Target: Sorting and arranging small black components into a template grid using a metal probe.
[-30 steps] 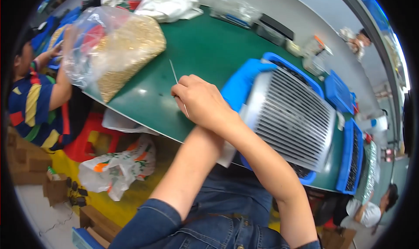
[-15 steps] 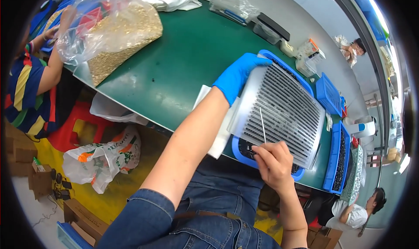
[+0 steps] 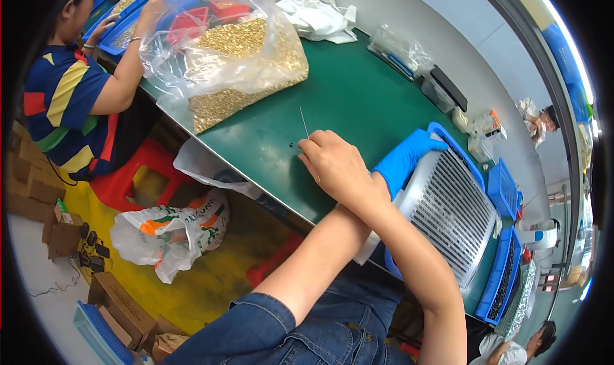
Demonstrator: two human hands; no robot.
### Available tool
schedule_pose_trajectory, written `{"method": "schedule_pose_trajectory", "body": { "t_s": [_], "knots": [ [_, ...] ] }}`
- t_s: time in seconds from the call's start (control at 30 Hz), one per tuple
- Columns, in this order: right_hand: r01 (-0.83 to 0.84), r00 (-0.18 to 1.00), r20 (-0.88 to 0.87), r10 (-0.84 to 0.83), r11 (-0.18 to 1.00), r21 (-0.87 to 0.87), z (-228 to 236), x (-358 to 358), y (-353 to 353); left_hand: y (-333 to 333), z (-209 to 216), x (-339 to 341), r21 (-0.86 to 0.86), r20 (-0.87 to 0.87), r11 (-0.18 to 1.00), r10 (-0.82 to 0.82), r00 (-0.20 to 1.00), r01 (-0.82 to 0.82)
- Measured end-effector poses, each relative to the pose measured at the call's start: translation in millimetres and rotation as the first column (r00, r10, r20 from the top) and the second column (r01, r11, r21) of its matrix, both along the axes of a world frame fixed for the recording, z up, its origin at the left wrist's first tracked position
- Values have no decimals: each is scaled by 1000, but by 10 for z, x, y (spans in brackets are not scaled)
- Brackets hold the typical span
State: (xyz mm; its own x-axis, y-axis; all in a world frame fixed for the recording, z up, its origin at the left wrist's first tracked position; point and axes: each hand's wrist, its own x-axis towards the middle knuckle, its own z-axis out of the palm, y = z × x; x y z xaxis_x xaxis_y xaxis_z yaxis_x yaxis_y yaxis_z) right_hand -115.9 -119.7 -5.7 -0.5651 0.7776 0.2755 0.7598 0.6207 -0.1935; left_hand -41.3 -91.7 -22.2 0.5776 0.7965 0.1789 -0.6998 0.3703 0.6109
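My left hand (image 3: 404, 159), in a blue glove, grips the upper left corner of a pale slotted tray (image 3: 417, 195), with thumb and fingers closed on its edge. The tray lies tilted over a blue bin (image 3: 441, 132), with rows of dark slots or pieces across it. Bare and closed in a pinch, my right hand (image 3: 339, 168) crosses over my left wrist. From its fingertips a thin pale rod (image 3: 303, 120) points up over the green table. Small dark bits (image 3: 291, 145) lie on the table beside those fingertips.
A clear bag of gold-coloured pieces (image 3: 252, 87) stands at the far left of the green table (image 3: 358, 96). Beyond it a co-worker (image 3: 80, 103) reaches into blue trays. Right of my tray are a blue basket (image 3: 502, 189) and a blue bin of black pieces (image 3: 502, 278).
My right hand has swung left from over the tray, across my left forearm, to above the table with the rod. My left hand still holds the tray. The view has shifted left.
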Motion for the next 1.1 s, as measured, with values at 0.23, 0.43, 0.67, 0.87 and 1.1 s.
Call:
{"method": "schedule_pose_trajectory", "body": {
  "t_s": [0.23, 0.43, 0.67, 0.87, 1.1],
  "knots": [
    [-67, 994, 87, 68, 998, -13, -236, -162, 281, 164, -104, -23, 17, 47, 986, -166, 985, 166],
    [-364, 931, 5, 364, 931, 26, -54, -521, -52, -208, -260, -489, -134, 81, 984, -106, 991, 116],
    [-601, 746, -146, 649, 752, 271, 384, -989, -359, -712, -447, -911, -140, -9, 989, 42, 999, -42],
    [-538, 735, -212, 644, 745, 395, 363, -1277, -280, -671, -456, -1022, -134, -89, 981, 132, 987, -143],
    [-371, 885, -173, 433, 879, 300, 183, -910, -169, -646, -437, -826, -119, -154, 978, 152, 976, -171]
  ]
}}
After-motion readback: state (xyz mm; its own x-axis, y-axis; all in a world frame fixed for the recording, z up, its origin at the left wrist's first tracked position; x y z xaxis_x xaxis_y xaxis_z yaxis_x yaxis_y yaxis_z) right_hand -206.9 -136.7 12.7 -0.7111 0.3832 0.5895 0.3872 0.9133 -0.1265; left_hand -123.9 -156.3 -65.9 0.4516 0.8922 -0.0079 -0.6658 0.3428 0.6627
